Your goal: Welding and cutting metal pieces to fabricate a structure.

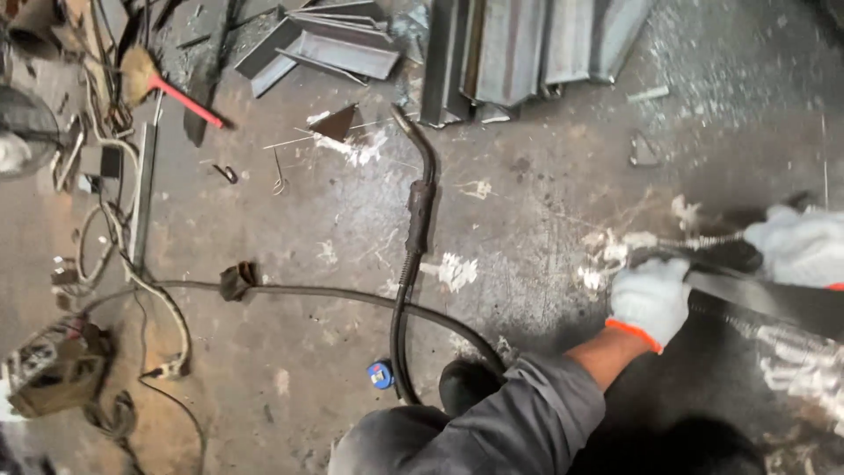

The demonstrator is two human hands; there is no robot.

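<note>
Head view: gloved hands [651,299] on steel bar [774,299]

A stained, scuffed concrete floor [527,141] carries everything. Along its far edge lie grey steel angle sections [519,44], with a red-handled broom [158,81] toward the far left corner. A welding torch [420,207] lies mid-floor, its black hose [334,297] curving left; a small blue tape roll [380,375] sits near the near edge, and tangled cables [114,229] crowd the left edge.
</note>
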